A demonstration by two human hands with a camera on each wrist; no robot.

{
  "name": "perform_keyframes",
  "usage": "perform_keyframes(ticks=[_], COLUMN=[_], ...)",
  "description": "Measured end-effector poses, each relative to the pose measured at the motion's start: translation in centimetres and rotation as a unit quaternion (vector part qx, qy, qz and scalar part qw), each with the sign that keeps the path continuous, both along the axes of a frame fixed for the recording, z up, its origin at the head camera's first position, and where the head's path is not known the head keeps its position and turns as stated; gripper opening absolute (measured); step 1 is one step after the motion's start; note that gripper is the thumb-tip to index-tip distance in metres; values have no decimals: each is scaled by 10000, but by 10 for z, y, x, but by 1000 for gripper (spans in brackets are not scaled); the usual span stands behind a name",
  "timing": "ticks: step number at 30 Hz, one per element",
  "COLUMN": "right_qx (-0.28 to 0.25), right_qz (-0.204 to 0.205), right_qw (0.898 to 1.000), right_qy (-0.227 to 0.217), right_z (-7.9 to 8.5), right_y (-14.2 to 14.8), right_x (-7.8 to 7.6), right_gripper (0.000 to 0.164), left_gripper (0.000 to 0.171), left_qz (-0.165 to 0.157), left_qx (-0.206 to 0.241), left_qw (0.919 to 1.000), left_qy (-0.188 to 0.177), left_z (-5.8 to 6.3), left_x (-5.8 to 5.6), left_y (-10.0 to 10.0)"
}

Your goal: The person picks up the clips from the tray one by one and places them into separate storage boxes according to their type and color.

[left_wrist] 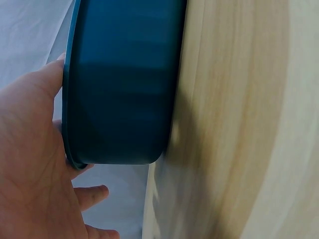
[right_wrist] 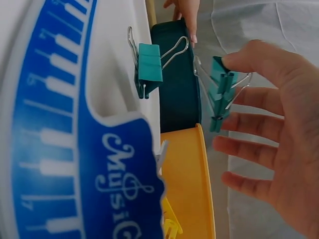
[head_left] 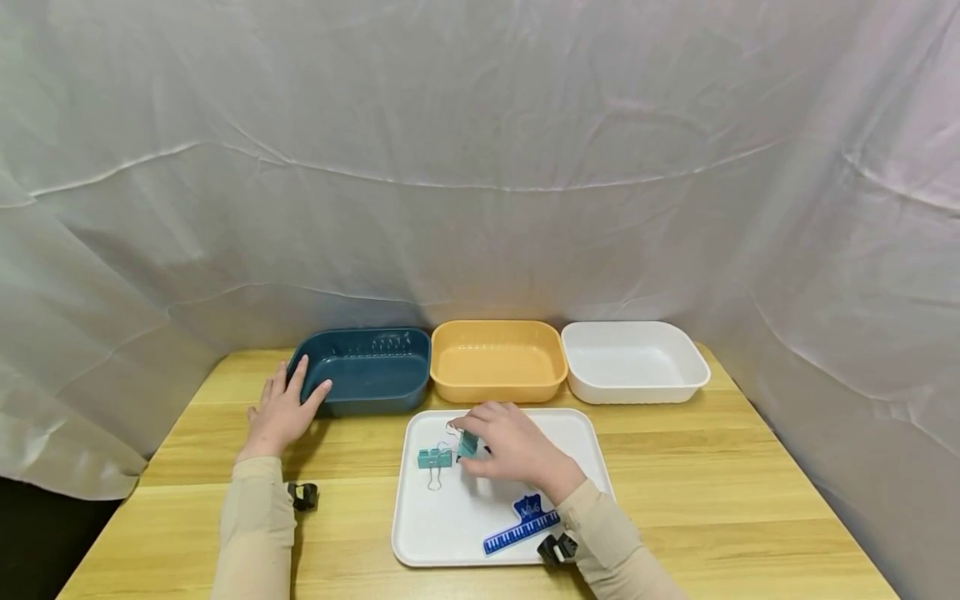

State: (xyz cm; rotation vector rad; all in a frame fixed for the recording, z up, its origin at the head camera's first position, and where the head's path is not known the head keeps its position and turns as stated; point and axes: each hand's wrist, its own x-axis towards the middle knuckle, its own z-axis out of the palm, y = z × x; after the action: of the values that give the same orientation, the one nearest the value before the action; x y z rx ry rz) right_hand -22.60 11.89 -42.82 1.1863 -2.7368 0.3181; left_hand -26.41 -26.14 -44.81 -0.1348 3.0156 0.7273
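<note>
My right hand point(head_left: 513, 446) is over the white tray point(head_left: 408, 533), pinching a teal binder clip point(right_wrist: 219, 94) between thumb and fingers. In the right wrist view that clip is up off the tray, its wire handles spread. A second teal binder clip point(head_left: 435, 458) lies on the tray to the left, one wire handle toward the front. Near the tray's front right is a blue clip point(head_left: 522, 530) with a piano-key pattern and lettering. At the back left, my left hand point(head_left: 283, 412) rests with spread fingers on the rim of the dark blue basin point(left_wrist: 119, 89).
A yellow basin point(head_left: 498, 393) and a white basin point(head_left: 637, 394) stand in a row right of the blue one, before a grey curtain point(head_left: 480, 233). The right wrist view shows a small yellow piece point(right_wrist: 172, 224) beyond the blue clip. Wooden table point(head_left: 720, 517) surrounds the tray.
</note>
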Motion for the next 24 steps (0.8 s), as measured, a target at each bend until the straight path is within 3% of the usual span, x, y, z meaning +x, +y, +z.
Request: perform_keyframes(ticks=[15, 24], right_qx=[-454, -488], right_qz=[-45, -3], right_qw=[9948, 9920], right_qy=[909, 1164], right_z=[7, 13], right_y=[0, -6], right_x=[3, 1], right_gripper=[52, 53], left_gripper=[85, 85], left_qz=[-13, 6], left_qx=[-15, -18], left_qw=[10000, 10000], left_qy=[-58, -41], left_z=[0, 0], left_x=[2, 0], left_y=[0, 0])
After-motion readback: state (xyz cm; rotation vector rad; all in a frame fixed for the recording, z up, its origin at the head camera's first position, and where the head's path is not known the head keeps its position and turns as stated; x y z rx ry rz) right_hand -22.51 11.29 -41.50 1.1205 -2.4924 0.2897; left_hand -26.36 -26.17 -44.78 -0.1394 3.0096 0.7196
